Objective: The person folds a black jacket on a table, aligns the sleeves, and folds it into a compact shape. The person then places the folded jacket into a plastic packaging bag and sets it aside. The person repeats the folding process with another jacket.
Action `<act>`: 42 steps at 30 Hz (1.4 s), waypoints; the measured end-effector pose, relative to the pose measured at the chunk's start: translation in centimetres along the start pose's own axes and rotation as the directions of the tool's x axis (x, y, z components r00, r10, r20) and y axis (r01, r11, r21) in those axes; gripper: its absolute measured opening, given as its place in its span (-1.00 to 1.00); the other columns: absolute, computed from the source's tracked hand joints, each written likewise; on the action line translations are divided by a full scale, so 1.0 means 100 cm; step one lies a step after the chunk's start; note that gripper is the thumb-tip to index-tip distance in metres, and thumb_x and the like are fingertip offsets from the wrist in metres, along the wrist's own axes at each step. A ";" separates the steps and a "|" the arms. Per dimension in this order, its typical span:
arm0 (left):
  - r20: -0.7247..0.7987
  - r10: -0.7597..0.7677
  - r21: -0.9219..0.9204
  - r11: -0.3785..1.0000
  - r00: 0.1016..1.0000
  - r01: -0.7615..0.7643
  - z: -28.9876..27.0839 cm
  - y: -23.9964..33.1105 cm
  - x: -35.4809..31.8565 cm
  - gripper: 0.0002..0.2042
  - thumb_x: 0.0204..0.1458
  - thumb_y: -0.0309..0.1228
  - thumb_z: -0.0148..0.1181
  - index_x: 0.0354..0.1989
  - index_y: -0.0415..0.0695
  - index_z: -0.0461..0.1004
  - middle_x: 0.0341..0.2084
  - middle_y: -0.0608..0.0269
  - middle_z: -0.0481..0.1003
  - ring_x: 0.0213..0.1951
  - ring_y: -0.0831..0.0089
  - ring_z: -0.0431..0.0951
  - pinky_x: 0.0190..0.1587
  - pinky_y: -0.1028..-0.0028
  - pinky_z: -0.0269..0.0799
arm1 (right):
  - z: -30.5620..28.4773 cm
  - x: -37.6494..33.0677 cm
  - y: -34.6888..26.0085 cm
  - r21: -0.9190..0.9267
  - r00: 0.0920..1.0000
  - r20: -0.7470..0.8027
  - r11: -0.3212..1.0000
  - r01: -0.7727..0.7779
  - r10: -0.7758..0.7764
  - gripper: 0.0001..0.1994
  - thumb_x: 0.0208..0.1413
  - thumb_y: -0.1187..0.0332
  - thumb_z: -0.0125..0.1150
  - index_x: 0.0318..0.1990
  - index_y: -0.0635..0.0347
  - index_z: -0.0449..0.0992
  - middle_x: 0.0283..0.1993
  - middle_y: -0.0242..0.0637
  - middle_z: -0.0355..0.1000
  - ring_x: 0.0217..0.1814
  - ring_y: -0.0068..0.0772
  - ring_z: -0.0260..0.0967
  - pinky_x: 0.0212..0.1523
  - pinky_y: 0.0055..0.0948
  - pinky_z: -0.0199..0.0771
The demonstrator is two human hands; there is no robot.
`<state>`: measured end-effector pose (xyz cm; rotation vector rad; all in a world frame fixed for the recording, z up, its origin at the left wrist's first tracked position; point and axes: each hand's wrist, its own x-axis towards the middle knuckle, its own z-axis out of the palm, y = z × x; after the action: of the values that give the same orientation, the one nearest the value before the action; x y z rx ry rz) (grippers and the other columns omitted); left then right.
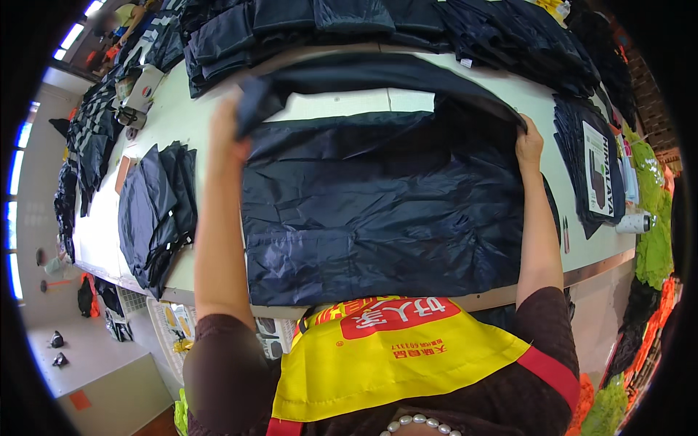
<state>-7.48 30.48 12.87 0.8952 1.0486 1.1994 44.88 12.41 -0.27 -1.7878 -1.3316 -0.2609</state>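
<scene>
A dark navy garment (378,211) of thin shiny fabric lies spread on the pale table (174,123) in front of me. My left hand (229,123) grips its far left corner and lifts the fabric off the table. My right hand (528,142) pinches the far right corner at the garment's top edge. Between the two hands the top part of the garment arcs up and away, showing table beneath it.
Stacks of folded dark garments (327,25) line the far side. A smaller dark pile (156,211) lies at my left, and packaged garments (596,167) at my right. A roll of tape (634,221) sits near the right edge. Green fabric (654,240) hangs beyond it.
</scene>
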 end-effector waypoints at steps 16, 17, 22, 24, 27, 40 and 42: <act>-0.115 -0.347 0.693 0.643 0.931 0.326 -0.208 -0.124 -0.038 -0.43 0.08 0.10 -0.04 -0.30 -0.29 0.50 -0.42 0.27 0.47 -0.35 0.46 0.42 -0.29 0.44 0.35 | -0.047 -0.031 -0.118 -0.067 0.426 0.905 0.989 0.129 0.005 -0.56 -0.10 0.35 0.06 0.01 0.22 0.43 0.10 -0.10 0.35 0.25 -0.13 0.17 0.28 0.04 -0.03; -0.186 -0.444 0.611 0.646 0.876 0.457 -0.200 -0.115 -0.033 -0.37 0.10 0.17 -0.11 -0.29 -0.30 0.50 -0.40 0.25 0.48 -0.34 0.44 0.43 -0.26 0.44 0.35 | -0.037 -0.021 -0.125 0.083 0.563 0.824 0.997 -0.008 -0.064 -0.61 -0.05 0.31 0.05 -0.03 0.22 0.45 0.05 -0.11 0.38 0.21 -0.13 0.21 0.27 0.04 -0.01; -0.144 -0.479 0.399 0.772 0.866 0.494 -0.138 -0.105 -0.001 -0.43 0.07 0.10 0.01 -0.17 -0.28 0.49 -0.20 0.09 0.51 -0.14 0.30 0.48 -0.03 0.36 0.35 | 0.063 0.005 -0.158 0.243 0.492 0.788 0.921 0.306 -0.371 -0.65 0.16 0.10 -0.06 -0.22 0.16 0.54 -0.25 -0.18 0.49 -0.08 -0.16 0.40 0.30 -0.07 -0.06; -0.088 -0.398 0.335 0.852 0.913 0.403 -0.131 -0.104 0.017 -0.55 0.07 -0.03 0.12 -0.19 -0.26 0.49 -0.21 0.09 0.51 -0.12 0.33 0.48 -0.02 0.35 0.35 | 0.083 0.013 -0.162 0.086 0.184 0.967 0.905 0.416 -0.176 -0.57 0.22 0.05 -0.11 -0.36 0.20 0.56 -0.41 -0.15 0.47 -0.24 -0.22 0.43 0.21 -0.21 0.11; -0.067 0.075 -0.030 0.997 0.995 -0.078 -0.122 -0.056 0.018 -0.76 0.13 -0.26 0.12 -0.32 -0.23 0.46 -0.43 0.20 0.51 -0.39 0.51 0.46 -0.25 0.56 0.40 | 0.102 0.031 -0.119 0.285 0.717 0.691 0.946 -0.153 -0.092 -0.53 0.23 0.01 -0.11 -0.42 0.25 0.53 -0.45 -0.09 0.44 -0.36 -0.18 0.39 -0.02 -0.36 0.31; 0.007 0.188 0.486 0.858 0.982 -0.168 -0.120 -0.111 0.033 -0.69 0.05 -0.33 0.21 -0.16 -0.34 0.48 -0.31 0.24 0.52 -0.25 0.54 0.44 -0.13 0.57 0.33 | 0.067 -0.027 -0.164 -0.292 0.837 0.500 0.866 0.406 -0.223 -0.32 0.04 -0.12 0.07 0.26 0.04 0.20 0.34 -0.01 0.00 0.39 0.11 -0.13 0.22 0.26 -0.13; -0.051 0.367 0.573 0.773 0.929 -0.273 -0.090 -0.086 0.047 -0.73 0.05 -0.34 0.19 -0.25 -0.35 0.48 -0.41 0.25 0.51 -0.33 0.57 0.41 -0.25 0.54 0.34 | 0.081 -0.055 -0.122 -0.470 0.769 0.637 0.822 0.321 0.063 -0.14 -0.05 -0.28 0.05 0.35 -0.04 0.01 0.45 -0.12 -0.22 0.47 0.04 -0.34 0.21 0.41 -0.25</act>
<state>-13.45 33.82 1.49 1.5065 1.4612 1.2799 29.63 15.28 -2.24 -2.4072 -2.0294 -0.1295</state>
